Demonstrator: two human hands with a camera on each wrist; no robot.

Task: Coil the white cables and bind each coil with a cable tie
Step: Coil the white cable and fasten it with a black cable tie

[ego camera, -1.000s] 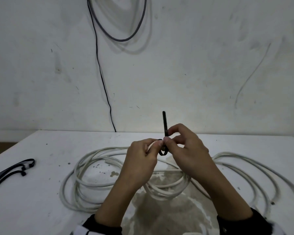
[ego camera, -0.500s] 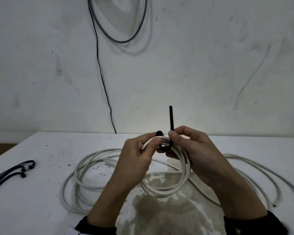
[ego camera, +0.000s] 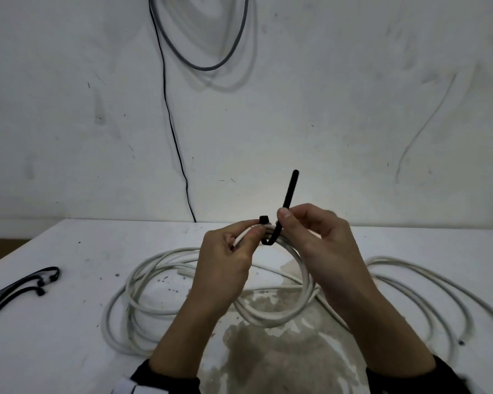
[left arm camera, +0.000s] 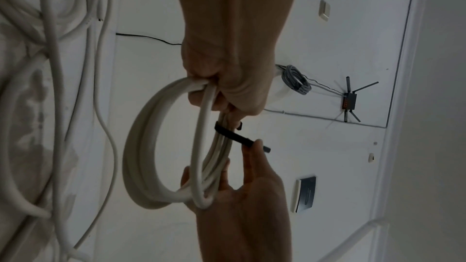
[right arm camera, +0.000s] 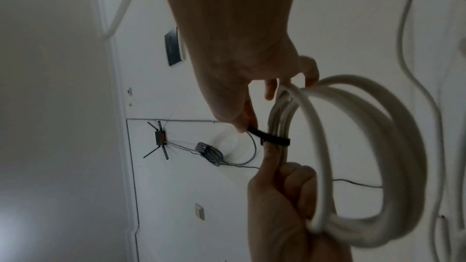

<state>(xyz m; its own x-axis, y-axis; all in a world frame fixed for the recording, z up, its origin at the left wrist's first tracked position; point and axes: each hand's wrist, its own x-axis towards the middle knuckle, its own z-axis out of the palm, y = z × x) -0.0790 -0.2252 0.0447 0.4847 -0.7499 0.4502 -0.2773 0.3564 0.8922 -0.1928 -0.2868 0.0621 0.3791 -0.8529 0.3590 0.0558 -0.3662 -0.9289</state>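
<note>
I hold a small coil of white cable [ego camera: 305, 282] up over the table. My left hand [ego camera: 256, 227] grips the coil's top strands and holds the head of a black cable tie [ego camera: 289, 191] against them. The tie runs under the strands and its tail sticks up. My right hand [ego camera: 282, 220] pinches that tail between thumb and forefinger. The left wrist view shows the left hand [left arm camera: 227, 87] curled round the coil [left arm camera: 141, 146], with the tie [left arm camera: 234, 135] across the bundle. In the right wrist view the right hand [right arm camera: 244, 125] pinches the tie [right arm camera: 269, 137].
More white cable lies in loose loops on the white table [ego camera: 69, 351], at the left [ego camera: 131, 294] and at the right [ego camera: 427, 282]. Spare black cable ties [ego camera: 26, 285] lie at the table's left edge. A wall with hanging wires [ego camera: 168, 109] stands behind the table.
Both hands have risen and lifted the coil off the table. The tie's head now shows by my left fingertips, and its tail leans to the right.
</note>
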